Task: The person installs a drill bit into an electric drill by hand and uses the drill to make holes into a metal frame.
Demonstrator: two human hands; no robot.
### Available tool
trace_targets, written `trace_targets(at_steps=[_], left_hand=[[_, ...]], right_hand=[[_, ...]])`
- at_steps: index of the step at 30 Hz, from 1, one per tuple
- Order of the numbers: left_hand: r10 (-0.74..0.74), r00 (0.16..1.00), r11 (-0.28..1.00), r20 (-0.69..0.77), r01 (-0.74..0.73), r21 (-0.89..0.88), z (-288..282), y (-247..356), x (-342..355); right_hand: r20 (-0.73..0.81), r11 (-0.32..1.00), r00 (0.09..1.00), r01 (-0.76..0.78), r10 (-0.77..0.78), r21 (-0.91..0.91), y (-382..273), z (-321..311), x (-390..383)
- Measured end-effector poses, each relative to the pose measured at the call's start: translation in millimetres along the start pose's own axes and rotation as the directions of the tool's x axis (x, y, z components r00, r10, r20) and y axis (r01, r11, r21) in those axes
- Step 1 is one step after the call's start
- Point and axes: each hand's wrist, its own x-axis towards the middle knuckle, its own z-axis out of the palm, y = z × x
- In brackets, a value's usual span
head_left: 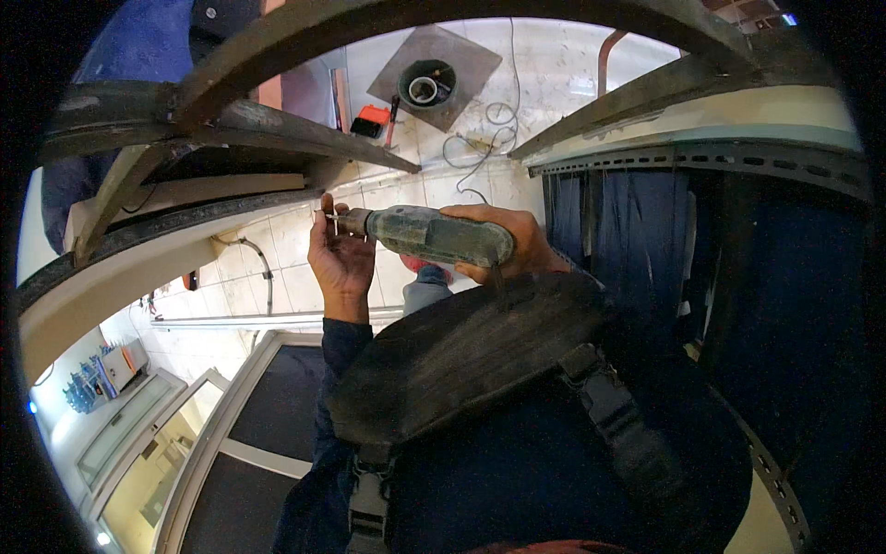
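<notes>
A worn grey-green power drill (pixel 420 234) lies level in front of my chest, its chuck pointing left. My right hand (pixel 524 242) is wrapped round the rear end of the body. My left hand (pixel 345 263), palm up, is at the chuck (pixel 353 222), with thumb and fingertips closed on a thin metal bit (pixel 331 216) at its front. How far the bit sits in the chuck is too small to tell. The drill's underside is hidden from above.
Curved metal beams (pixel 305 32) cross overhead and ahead. Below, on the tiled floor, a dark bucket (pixel 406 81) stands on a square board (pixel 480 65), near an orange-and-black case (pixel 371 118) and a grey cable (pixel 480 157). Slotted metal angle (pixel 738 159) runs at right; framed panels (pixel 277 406) stand lower left.
</notes>
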Motion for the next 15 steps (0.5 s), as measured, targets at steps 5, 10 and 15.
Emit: trace_targets(at_steps=[5, 10, 15], left_hand=[[0.033, 0.993, 0.999, -0.112, -0.031, 0.025, -35, 19, -19], [0.088, 0.996, 0.996, 0.017, -0.089, 0.005, -21, -8, 2], [0.186, 0.974, 0.983, 0.132, -0.186, -0.013, 40, 0, -10]], right_hand=[[0.117, 0.997, 0.992, 0.041, -0.048, 0.059, 3, 19, -1], [0.085, 0.803, 0.916, -0.387, 0.393, 0.453, 13, 10, -17], [0.072, 0.593, 0.926, -0.296, 0.371, 0.749, 7, -2, -9]])
